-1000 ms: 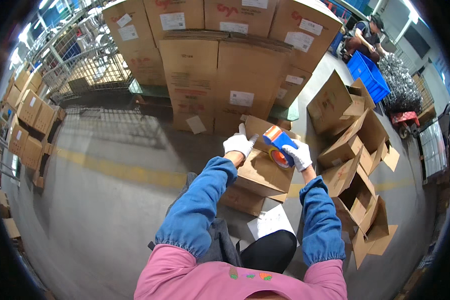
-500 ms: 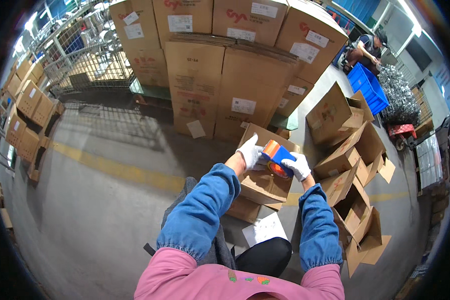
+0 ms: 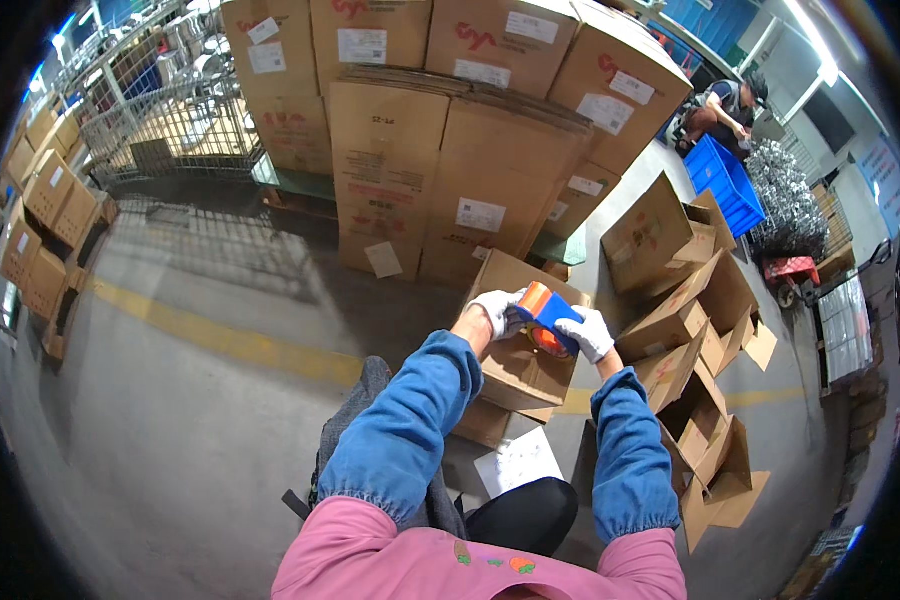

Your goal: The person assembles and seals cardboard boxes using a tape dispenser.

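Tube lights (image 3: 813,40) glare (upper right) while shadows (image 3: 195,238) stripe the floor (image 3: 190,430).

The person's left forearm (image 3: 407,420) slants forward and rightward; the right forearm (image 3: 632,450) reaches forward more steeply. Bare skin shows at the left wrist (image 3: 472,331) and right wrist (image 3: 608,364). The white-gloved left hand (image 3: 496,314), fingertips partly hidden, sits near the white-gloved right hand (image 3: 589,336), which is curled in a grip.

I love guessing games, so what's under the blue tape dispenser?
Below the tape dispenser, held in the right hand, a brown cardboard box shows. The part covered by the dispenser, that hand and the left hand can't be seen.
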A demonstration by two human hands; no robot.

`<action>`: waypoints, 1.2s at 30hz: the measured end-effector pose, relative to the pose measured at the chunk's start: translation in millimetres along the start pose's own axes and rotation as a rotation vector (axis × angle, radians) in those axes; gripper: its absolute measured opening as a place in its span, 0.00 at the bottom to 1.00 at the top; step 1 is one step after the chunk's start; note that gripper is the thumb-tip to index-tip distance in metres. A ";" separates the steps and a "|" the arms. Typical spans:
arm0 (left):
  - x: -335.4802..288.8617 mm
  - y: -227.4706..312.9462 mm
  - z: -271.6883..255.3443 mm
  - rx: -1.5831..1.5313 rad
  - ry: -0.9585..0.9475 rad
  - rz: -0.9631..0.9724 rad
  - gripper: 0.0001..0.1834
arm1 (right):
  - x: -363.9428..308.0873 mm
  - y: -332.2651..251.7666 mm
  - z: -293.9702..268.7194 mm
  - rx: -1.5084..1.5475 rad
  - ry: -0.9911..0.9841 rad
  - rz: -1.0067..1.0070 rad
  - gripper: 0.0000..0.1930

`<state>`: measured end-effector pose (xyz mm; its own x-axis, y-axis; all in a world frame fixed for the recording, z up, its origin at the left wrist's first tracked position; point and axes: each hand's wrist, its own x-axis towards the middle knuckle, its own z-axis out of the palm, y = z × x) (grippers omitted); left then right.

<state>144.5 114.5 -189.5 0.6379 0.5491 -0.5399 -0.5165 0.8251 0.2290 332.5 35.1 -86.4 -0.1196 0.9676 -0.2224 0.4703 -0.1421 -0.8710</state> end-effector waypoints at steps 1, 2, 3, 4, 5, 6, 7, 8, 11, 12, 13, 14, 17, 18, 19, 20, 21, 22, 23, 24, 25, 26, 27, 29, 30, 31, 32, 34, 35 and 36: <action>3.2 -1.8 6.5 0.018 0.022 -0.012 0.07 | -1.5 3.3 -4.8 -0.008 0.011 0.014 0.20; 5.0 -3.7 11.8 0.036 0.046 -0.022 0.07 | -3.2 6.3 -9.6 -0.015 0.019 0.020 0.20; 6.0 -3.9 12.2 0.033 0.043 -0.021 0.07 | -3.5 4.2 -11.6 -0.018 0.005 0.040 0.21; 6.6 -3.7 12.0 0.173 0.067 0.023 0.10 | -3.3 1.9 -13.1 -0.020 -0.010 0.060 0.21; 7.0 -3.4 11.5 0.314 0.092 0.068 0.13 | -2.2 -0.4 -14.2 -0.022 -0.011 0.059 0.21; 5.8 1.3 8.5 0.310 0.098 0.075 0.13 | 0.2 -4.8 -12.2 -0.095 -0.036 0.054 0.22; 5.1 10.5 6.3 0.577 0.170 0.154 0.11 | 2.9 -9.5 -10.1 -0.166 -0.061 0.048 0.23; 3.1 21.6 3.2 0.844 0.248 0.231 0.08 | 6.0 -15.1 -9.5 -0.163 -0.073 0.041 0.23; -19.7 56.4 4.4 1.367 0.494 0.311 0.21 | 8.3 -18.8 -26.3 -0.288 -0.142 0.056 0.23; -36.4 74.6 0.6 2.285 0.477 0.434 0.29 | 3.2 -15.9 -37.4 -0.307 -0.142 0.071 0.22; -50.1 99.3 -26.9 2.364 0.626 0.426 0.33 | 4.1 -14.8 -37.7 -0.307 -0.168 0.044 0.22; -65.4 112.1 -33.0 2.191 0.734 0.406 0.33 | 1.5 -5.6 -44.4 -0.311 -0.172 0.043 0.22; -88.1 126.2 -70.5 1.580 1.005 0.515 0.27 | 9.9 -20.0 -29.8 -0.375 -0.171 0.057 0.22; -91.1 124.4 -63.8 1.336 1.020 0.519 0.27 | 11.0 -15.9 -29.7 -0.375 -0.162 0.063 0.22; -86.1 122.5 -65.0 1.341 1.006 0.519 0.27 | 13.2 -10.6 -29.1 -0.360 -0.165 0.071 0.23; -81.6 120.5 -65.9 1.159 0.926 0.591 0.27 | 13.8 -5.7 -30.3 -0.345 -0.167 0.081 0.24; -84.2 123.3 -75.5 0.969 0.873 0.658 0.27 | 14.0 -11.1 -21.4 -0.399 -0.158 0.010 0.25; -85.1 128.9 -88.0 0.966 0.891 0.662 0.27 | 17.2 -16.7 -12.9 -0.393 -0.172 0.000 0.25; -85.3 135.4 -99.2 1.112 0.969 0.631 0.26 | 21.2 -22.7 -5.6 -0.401 -0.192 0.005 0.25; -80.1 136.5 -99.0 1.264 1.019 0.588 0.26 | 21.3 -25.0 -5.5 -0.415 -0.194 0.028 0.25; -73.8 130.9 -98.7 1.228 1.047 0.553 0.26 | 20.6 -28.1 -7.1 -0.437 -0.194 0.079 0.25; -68.5 122.0 -99.5 1.192 1.074 0.517 0.26 | 18.3 -29.6 -7.8 -0.438 -0.188 0.087 0.25; -68.2 118.4 -115.6 1.163 1.103 0.532 0.27 | 19.9 -36.2 -2.4 -0.426 -0.209 0.088 0.25; -50.3 90.3 -107.1 0.958 0.978 0.549 0.27 | 14.9 -27.2 -16.2 -0.429 -0.188 0.132 0.26; -52.9 92.8 -130.6 0.916 1.026 0.555 0.27 | 21.8 -30.6 -4.3 -0.431 -0.217 0.084 0.26; -46.6 87.3 -133.2 0.936 1.020 0.599 0.24 | 22.0 -29.8 -4.7 -0.443 -0.222 0.065 0.26; -41.1 79.9 -136.5 0.935 1.014 0.598 0.24 | 20.6 -28.6 -5.5 -0.447 -0.219 0.069 0.26; -18.6 51.1 -113.5 0.970 0.856 0.586 0.23 | 9.1 -25.2 -19.2 -0.452 -0.170 0.112 0.25; -6.7 30.5 -96.1 0.927 0.736 0.555 0.21 | 3.9 -21.0 -29.9 -0.504 -0.153 0.121 0.25; -9.4 32.7 -132.6 0.954 0.738 0.518 0.26 | 15.5 -33.8 -8.1 -0.487 -0.196 0.068 0.25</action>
<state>45.9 118.7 -284.3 -0.1285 0.8782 -0.4608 0.1929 0.4779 0.8570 321.9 56.6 -56.8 -0.2139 0.8956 -0.3901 0.8291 -0.0447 -0.5573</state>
